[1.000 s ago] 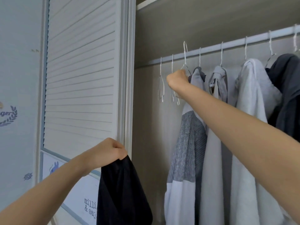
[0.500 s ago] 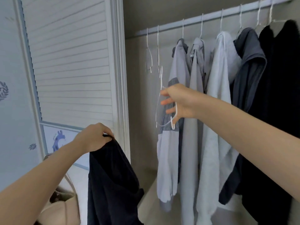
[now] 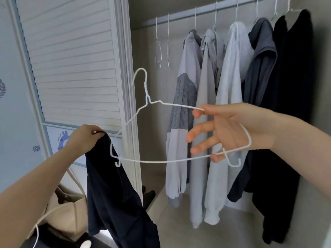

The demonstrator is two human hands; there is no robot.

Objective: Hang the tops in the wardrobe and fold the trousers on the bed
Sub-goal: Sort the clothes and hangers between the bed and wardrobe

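My left hand (image 3: 84, 138) grips a dark navy top (image 3: 116, 197) by its upper edge, and the cloth hangs straight down in front of the wardrobe door. My right hand (image 3: 227, 133) holds a white wire hanger (image 3: 148, 102) by its right end, thumb on the upper wire and little finger hooked under the bottom bar, the other fingers spread. The hanger lies almost flat between my hands, its left tip close to the top. Behind, the wardrobe rail (image 3: 206, 12) carries several hung tops in grey, white and black.
Two empty white hangers (image 3: 162, 42) hang at the rail's left end. A louvred sliding door (image 3: 75, 59) stands on the left. A beige bag (image 3: 66, 210) with a white cord sits on the floor below my left arm. The wardrobe floor (image 3: 179, 230) is pale.
My right hand took a hanger off the rail and brought it down and out towards the top. The hanger turned from hanging edge-on to lying broadside. My left hand kept its hold.
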